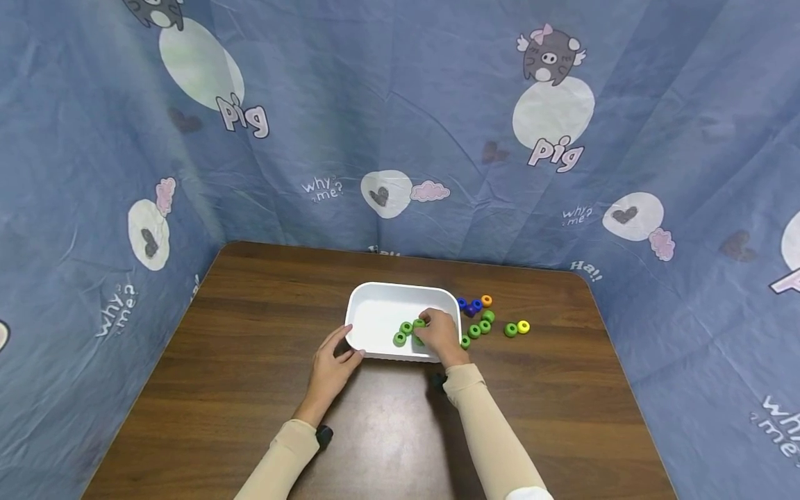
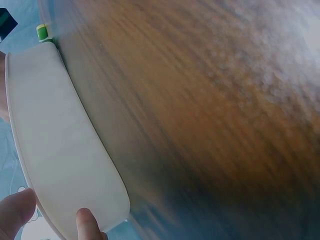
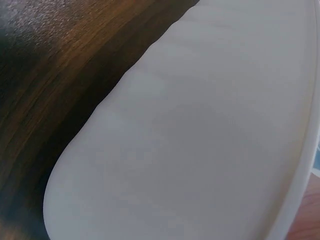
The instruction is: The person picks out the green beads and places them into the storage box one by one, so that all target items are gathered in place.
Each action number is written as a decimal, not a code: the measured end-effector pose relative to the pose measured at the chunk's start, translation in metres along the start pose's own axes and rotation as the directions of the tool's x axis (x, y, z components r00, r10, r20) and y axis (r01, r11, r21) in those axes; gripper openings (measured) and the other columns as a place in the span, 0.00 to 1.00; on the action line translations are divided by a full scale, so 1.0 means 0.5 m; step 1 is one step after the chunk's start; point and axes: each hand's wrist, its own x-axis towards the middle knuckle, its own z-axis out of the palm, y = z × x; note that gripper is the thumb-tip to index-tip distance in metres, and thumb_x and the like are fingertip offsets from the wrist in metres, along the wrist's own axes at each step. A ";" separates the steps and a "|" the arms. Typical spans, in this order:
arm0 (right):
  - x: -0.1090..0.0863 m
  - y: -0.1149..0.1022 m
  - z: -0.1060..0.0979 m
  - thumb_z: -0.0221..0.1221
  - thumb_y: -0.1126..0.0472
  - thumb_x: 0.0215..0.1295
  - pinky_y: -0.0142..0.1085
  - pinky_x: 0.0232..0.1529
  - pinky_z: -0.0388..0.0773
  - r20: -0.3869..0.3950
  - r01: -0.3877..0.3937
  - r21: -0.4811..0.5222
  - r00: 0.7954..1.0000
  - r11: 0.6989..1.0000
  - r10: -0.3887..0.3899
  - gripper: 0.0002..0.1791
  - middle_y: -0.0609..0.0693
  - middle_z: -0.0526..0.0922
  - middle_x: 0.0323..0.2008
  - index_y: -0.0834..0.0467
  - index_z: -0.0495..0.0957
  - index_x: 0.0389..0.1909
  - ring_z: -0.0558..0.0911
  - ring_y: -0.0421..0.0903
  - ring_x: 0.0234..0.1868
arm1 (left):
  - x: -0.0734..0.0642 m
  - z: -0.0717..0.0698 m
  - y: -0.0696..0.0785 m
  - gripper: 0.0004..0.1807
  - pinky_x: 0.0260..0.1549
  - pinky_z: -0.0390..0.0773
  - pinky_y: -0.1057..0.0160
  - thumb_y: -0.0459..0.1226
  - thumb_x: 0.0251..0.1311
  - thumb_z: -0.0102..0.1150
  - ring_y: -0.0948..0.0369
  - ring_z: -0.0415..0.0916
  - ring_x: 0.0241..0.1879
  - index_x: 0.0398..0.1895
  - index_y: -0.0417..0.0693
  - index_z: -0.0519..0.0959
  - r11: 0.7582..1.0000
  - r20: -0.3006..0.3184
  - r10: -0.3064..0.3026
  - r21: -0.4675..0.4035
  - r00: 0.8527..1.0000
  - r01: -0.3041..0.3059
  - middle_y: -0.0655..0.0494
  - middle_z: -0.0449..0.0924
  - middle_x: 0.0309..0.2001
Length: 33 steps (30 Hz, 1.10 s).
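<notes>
A white tray (image 1: 381, 305) rests on the wooden table, with several green beads (image 1: 400, 339) lying inside toward its right half. My left hand (image 1: 329, 368) touches the tray's near left corner, its thumb at the front wall and its fingers at the left side. In the left wrist view, fingertips (image 2: 87, 224) rest against the outer wall. Over the tray's front right rim reaches my right hand (image 1: 441, 335), thumb and fingers curled down at a green bead (image 1: 419, 323), which they appear to pinch. The right wrist view shows mostly the tray's outer wall (image 3: 175, 140).
To the tray's right lie blue beads (image 1: 477, 305), an orange bead (image 1: 486, 301), several more green beads (image 1: 474, 331) and a yellow bead (image 1: 523, 326). A blue patterned cloth (image 1: 400, 125) hangs behind and beside the table (image 1: 269, 305).
</notes>
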 end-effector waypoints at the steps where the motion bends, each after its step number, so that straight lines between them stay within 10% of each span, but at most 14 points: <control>1: 0.001 -0.001 0.002 0.68 0.64 0.52 0.41 0.41 0.85 0.001 -0.003 0.001 1.000 1.000 0.003 0.13 0.55 0.88 0.36 0.62 0.85 0.40 0.83 0.49 0.37 | 0.000 0.000 0.000 0.33 0.59 0.84 0.57 0.30 0.59 0.68 0.45 0.67 0.72 0.69 0.39 0.71 1.000 0.000 -0.002 0.001 1.000 0.002 0.40 0.66 0.72; 33: 0.006 -0.001 0.015 0.68 0.70 0.46 0.44 0.45 0.86 0.009 0.000 -0.007 1.000 1.000 0.000 0.13 0.57 0.87 0.37 0.63 0.84 0.37 0.83 0.52 0.39 | -0.003 0.001 0.002 0.33 0.58 0.84 0.59 0.31 0.59 0.69 0.44 0.67 0.71 0.69 0.40 0.71 1.000 -0.009 -0.015 -0.013 1.000 0.015 0.40 0.65 0.73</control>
